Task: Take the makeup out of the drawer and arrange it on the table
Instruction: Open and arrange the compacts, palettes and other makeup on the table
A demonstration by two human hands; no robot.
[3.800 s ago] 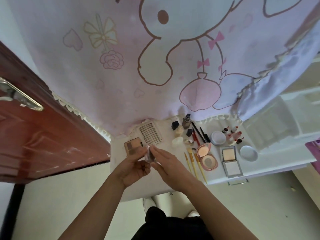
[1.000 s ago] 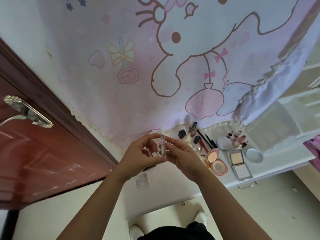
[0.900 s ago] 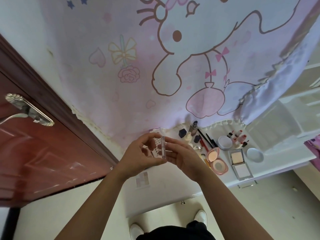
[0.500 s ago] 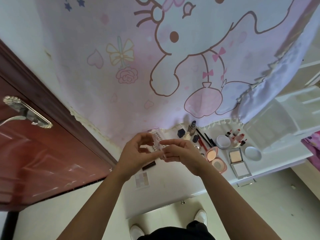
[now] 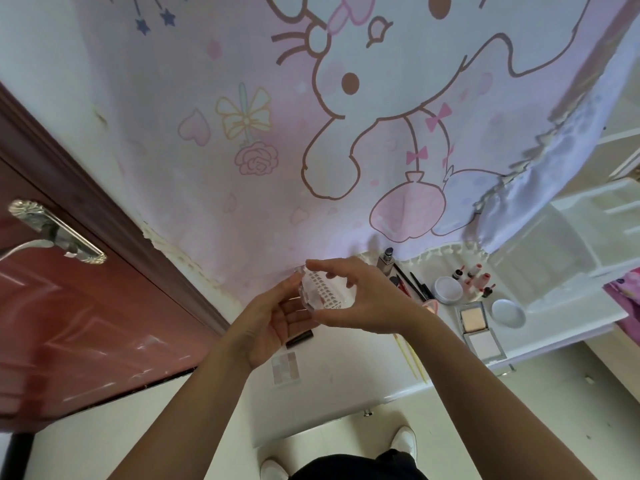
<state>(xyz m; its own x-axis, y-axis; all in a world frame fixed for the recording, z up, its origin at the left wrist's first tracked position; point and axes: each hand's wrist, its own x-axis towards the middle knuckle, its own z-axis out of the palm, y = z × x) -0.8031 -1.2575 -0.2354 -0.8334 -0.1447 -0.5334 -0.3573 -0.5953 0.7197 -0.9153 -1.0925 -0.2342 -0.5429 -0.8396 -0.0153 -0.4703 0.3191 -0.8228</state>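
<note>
Both my hands hold a clear plastic case of false lashes (image 5: 323, 292) above the white table (image 5: 332, 393). My left hand (image 5: 273, 323) supports it from below and on the left. My right hand (image 5: 363, 299) grips its top and right side. On the table lie a small eyeshadow palette (image 5: 285, 368), a dark item (image 5: 299, 338) under my left hand, yellow-handled brushes (image 5: 412, 358), an open powder compact (image 5: 479, 329), a foundation bottle (image 5: 386, 262), pencils (image 5: 414, 284), a round white jar (image 5: 448, 289), small red-capped bottles (image 5: 474, 278) and a round lid (image 5: 508, 313).
A pink cartoon curtain (image 5: 346, 133) hangs behind the table. A red-brown door (image 5: 69, 323) with a metal handle (image 5: 55, 232) stands at the left. White shelving (image 5: 588, 233) is at the right. My white shoes (image 5: 403, 441) show below the table's front edge.
The case was held edge-on between my hands; it now faces up and flatter, showing its rows of lashes. My right hand has shifted over its top. The view has tilted slightly.
</note>
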